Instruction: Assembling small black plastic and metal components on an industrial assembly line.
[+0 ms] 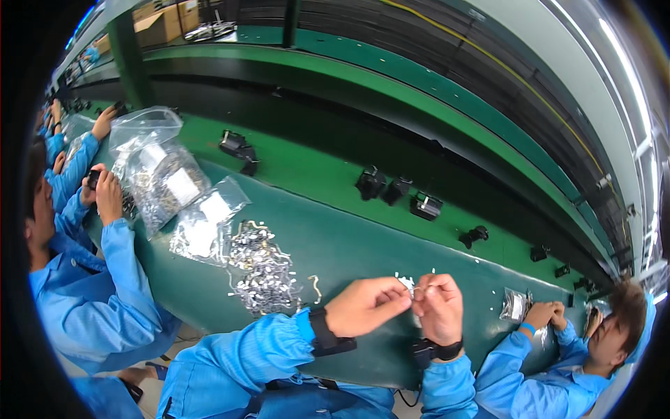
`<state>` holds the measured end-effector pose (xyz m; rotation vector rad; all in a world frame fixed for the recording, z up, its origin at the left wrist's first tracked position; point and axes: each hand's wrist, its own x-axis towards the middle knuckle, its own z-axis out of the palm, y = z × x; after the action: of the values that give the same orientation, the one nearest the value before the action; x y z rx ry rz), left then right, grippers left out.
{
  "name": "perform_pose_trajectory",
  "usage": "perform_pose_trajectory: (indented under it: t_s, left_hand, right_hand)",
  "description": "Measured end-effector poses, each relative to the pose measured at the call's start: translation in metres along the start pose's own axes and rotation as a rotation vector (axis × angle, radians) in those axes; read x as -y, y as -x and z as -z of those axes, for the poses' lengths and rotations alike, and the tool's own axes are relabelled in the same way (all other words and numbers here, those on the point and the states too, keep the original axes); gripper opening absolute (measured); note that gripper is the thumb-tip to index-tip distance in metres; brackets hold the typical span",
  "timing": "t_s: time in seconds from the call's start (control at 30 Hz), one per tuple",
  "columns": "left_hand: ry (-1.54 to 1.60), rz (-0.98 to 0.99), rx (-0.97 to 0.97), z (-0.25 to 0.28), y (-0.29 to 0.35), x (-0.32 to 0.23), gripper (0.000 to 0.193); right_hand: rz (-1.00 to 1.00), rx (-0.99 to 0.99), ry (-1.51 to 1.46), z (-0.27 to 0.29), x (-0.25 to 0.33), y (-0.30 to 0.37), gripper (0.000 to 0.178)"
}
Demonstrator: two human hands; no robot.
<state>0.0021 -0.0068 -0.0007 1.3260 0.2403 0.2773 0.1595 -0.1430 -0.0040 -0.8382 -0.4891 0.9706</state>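
Note:
My left hand [368, 306] and my right hand [440, 309] meet over the green table, fingertips pinched together. Whatever is between them is too small to make out. Just beyond the fingertips, small white pieces [405, 280] lie on the table, partly hidden by my hands. To the left of my left hand spreads a pile of small silver-and-white parts [262, 276], apparently short cables with tiny ends. One yellowish strip [315, 288] lies apart between the pile and my left hand.
Clear plastic bags [166, 178] of small parts stand beyond the pile, with a flatter bag [209, 222] nearer. Black devices [370, 184] sit along the green ledge beside a dark conveyor belt [335, 129]. Co-workers in blue sit left and right; a small bag [515, 305] lies by the right one.

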Motion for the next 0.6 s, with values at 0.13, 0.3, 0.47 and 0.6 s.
perform_pose_trajectory:
  t_s: [0.13, 0.3, 0.47, 0.6]
  left_hand:
    - [0.096, 0.015, 0.014, -0.007, -0.003, -0.007, 0.024]
    - [0.237, 0.106, 0.052, -0.004, -0.002, 0.000, 0.021]
    - [0.137, 0.009, -0.104, -0.005, -0.001, 0.006, 0.019]
    - [0.166, -0.003, -0.145, -0.008, -0.001, 0.004, 0.019]
  right_hand:
    - [0.137, 0.013, 0.162, 0.006, -0.008, 0.009, 0.014]
    - [0.299, 0.125, 0.594, 0.017, -0.006, 0.010, 0.017]
    - [0.247, 0.063, 0.527, 0.001, 0.000, 0.015, 0.019]
    - [0.168, 0.037, 0.471, -0.004, -0.002, 0.016, 0.020]
